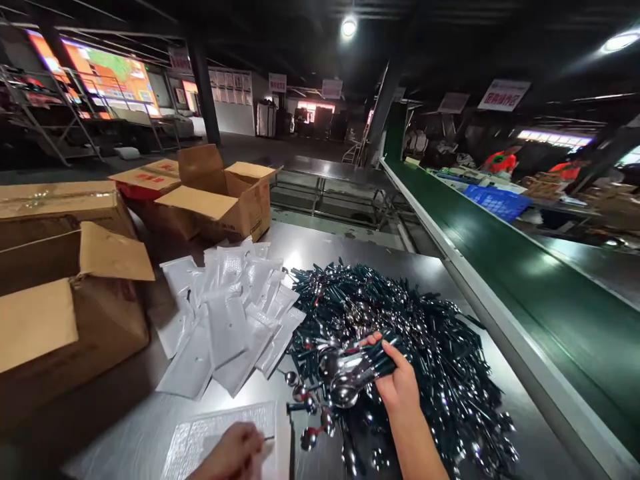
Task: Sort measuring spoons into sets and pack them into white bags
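My right hand (397, 380) grips a bunch of spoons (353, 373) by their dark green handles, shiny metal bowls pointing left. The bunch is above the near left part of a large pile of similar metal cutlery with dark green handles (425, 320). My left hand (235, 447) is closed, slightly blurred, over a white padded envelope (200, 433) lying flat at the table's near side. A small thin dark mark or item shows by its fingertips; what they hold, if anything, I cannot make out. A few loose spoons (310, 437) lie between the two hands.
A heap of white padded envelopes (227, 330) lies left of the cutlery on the metal table (330, 240). Open cardboard boxes (115, 307) stand along the left. A green conveyor belt (525, 287) runs along the right. People in orange (503, 162) are farther off.
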`<state>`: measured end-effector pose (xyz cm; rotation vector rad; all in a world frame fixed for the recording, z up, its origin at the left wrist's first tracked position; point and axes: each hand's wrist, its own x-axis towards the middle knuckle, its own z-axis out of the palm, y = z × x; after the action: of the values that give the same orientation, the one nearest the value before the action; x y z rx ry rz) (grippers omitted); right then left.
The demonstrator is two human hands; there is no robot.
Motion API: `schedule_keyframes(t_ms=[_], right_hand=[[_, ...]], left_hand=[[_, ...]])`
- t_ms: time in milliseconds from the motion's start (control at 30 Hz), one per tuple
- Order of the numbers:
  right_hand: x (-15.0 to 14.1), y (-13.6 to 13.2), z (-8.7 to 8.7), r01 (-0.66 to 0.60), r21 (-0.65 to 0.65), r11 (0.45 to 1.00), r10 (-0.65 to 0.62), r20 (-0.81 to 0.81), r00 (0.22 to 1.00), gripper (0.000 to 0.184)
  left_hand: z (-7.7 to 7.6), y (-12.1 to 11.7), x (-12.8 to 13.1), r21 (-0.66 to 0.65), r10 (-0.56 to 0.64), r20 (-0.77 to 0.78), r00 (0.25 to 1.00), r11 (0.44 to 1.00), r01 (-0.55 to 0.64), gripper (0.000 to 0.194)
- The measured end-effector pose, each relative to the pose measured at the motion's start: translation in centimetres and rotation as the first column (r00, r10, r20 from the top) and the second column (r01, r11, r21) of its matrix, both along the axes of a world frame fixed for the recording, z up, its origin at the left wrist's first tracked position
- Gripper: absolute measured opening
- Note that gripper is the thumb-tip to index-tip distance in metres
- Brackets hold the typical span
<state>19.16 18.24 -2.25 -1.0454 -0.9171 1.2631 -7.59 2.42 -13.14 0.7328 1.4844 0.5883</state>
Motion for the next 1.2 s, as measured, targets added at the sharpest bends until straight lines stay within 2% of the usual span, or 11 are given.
schedule_keyframes(t_ms=[33, 67, 133, 167, 233, 367, 500, 733, 967, 1067, 1200], right_hand=[[-0.8, -1.9, 0.1, -0.039, -0.043, 0.998, 0.036, -0.07, 0.997, 0.028], [-1.6, -3.6, 0.2, -0.089, -0.096, 0.991, 0.074, -0.154, 0.985, 0.026], [-3.4, -6.5, 0.1, -0.189, -0.212, 0.959, 0.112, -0.329, 0.937, 0.025], [-4.2, -7.7, 0.0, -0.219, -0.261, 0.94, 0.103, -0.396, 0.913, 0.026], [-5.8, -9.6, -0.3, -0.194, -0.315, 0.929, 0.039, -0.438, 0.898, 0.03], [-8.1, -12.3, -0.8, -0.019, -0.27, 0.963, -0.104, -0.435, 0.894, 0.043], [-9.3, -14.1, -0.7, 0.022, -0.124, 0.992, -0.075, -0.441, 0.894, 0.05], [-8.3, -14.8, 0.8, -0.165, 0.091, 0.982, 0.189, -0.466, 0.864, 0.056], [-8.6, -16.7, 0.3, -0.323, 0.095, 0.941, 0.336, -0.338, 0.879, 0.063], [-9.4, -17.5, -0.3, -0.326, 0.029, 0.945, 0.322, -0.264, 0.909, 0.055], [-9.6, -17.9, -0.4, -0.313, -0.004, 0.95, 0.308, -0.175, 0.935, 0.048]], left_hand=[[0.9, 0.1, 0.8, 0.001, 0.041, 0.09, 0.995, 0.999, -0.041, 0.055], [2.0, 0.2, 1.5, -0.046, 0.148, 0.375, 0.915, 0.989, -0.141, 0.058], [4.2, 0.4, 2.8, -0.154, 0.162, 0.748, 0.643, 0.986, -0.069, 0.066], [5.2, 0.4, 3.4, -0.159, 0.127, 0.829, 0.544, 0.987, 0.012, 0.069], [6.4, 0.1, 4.3, -0.195, 0.116, 0.874, 0.471, 0.973, 0.121, 0.069], [6.4, -1.3, 5.3, -0.34, 0.239, 0.803, 0.547, 0.936, 0.09, 0.058], [6.3, -2.1, 5.0, -0.487, 0.393, 0.704, 0.591, 0.873, -0.001, 0.047], [7.2, -3.0, 4.5, -0.402, 0.221, 0.802, 0.554, 0.887, 0.229, 0.064], [7.4, -2.1, 3.9, -0.402, 0.297, 0.731, 0.614, 0.915, 0.036, 0.031], [7.0, -2.2, 3.5, -0.401, 0.289, 0.721, 0.63, 0.915, 0.039, 0.027], [6.0, -3.3, 3.4, -0.281, 0.156, 0.796, 0.585, 0.951, 0.128, 0.036]])
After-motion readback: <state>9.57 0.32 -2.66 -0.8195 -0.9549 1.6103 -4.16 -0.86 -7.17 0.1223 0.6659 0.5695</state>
